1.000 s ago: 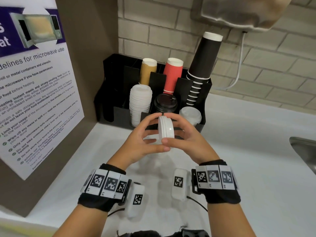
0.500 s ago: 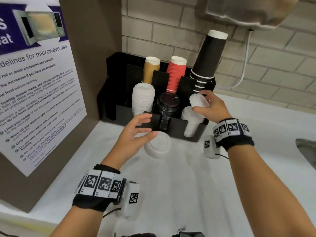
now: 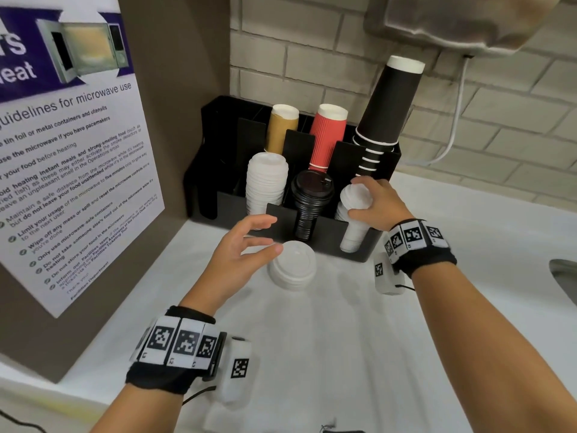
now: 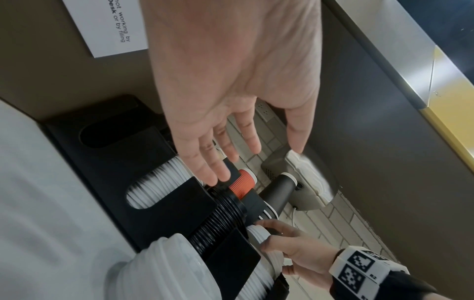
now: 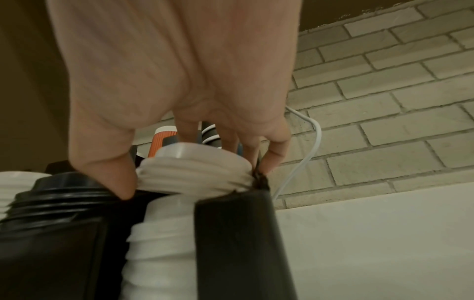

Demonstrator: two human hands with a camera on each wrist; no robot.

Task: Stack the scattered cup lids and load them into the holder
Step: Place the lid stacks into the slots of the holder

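My right hand [image 3: 363,195] grips a small stack of white lids [image 3: 356,196] [image 5: 195,170] at the top of the right front slot of the black holder [image 3: 324,239], above the white lids that fill that slot [image 5: 159,243]. My left hand [image 3: 249,239] [image 4: 231,142] hovers open and holds nothing, its fingertips just left of another short stack of white lids [image 3: 293,268] lying on the counter in front of the holder. A tall white lid stack [image 3: 266,185] and a black lid stack [image 3: 310,201] fill the other front slots.
Brown [image 3: 281,129], red [image 3: 327,135] and black paper cups [image 3: 387,114] stand in the holder's back row. A microwave notice [image 3: 68,170] hangs on the brown panel to the left. A sink edge [image 3: 562,276] shows at far right, on the white counter [image 3: 312,354].
A second ago both hands held the lid stack together. My right hand carried part of it to the holder's right slot and has lowered it; the rest lies on the counter by my left hand.
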